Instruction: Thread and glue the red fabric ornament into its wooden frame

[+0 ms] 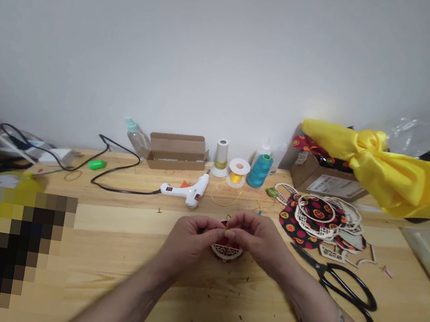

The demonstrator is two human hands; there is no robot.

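Observation:
My left hand [196, 234] and my right hand [254, 237] meet fingertip to fingertip, each with thumb and forefinger pinched. What lies between the fingertips is too small to make out; a hint of yellow shows there. Directly beneath them is a small round ornament [226, 252] with a pale cut-out lattice rim over dark red cloth. The fingers cover its upper middle, and a small loop sticks out at its top. Black-handled scissors [341, 287] lie to the right of my right forearm, blades pointing away from me.
A white hot glue gun [190, 190] with a black cord lies behind my left hand. Behind stand a cardboard box [178, 154], a yellow thread spool [238, 172] and a blue thread cone [260, 171]. Lattice frames and patterned cloth [290, 223] lie right, below yellow satin [399, 172].

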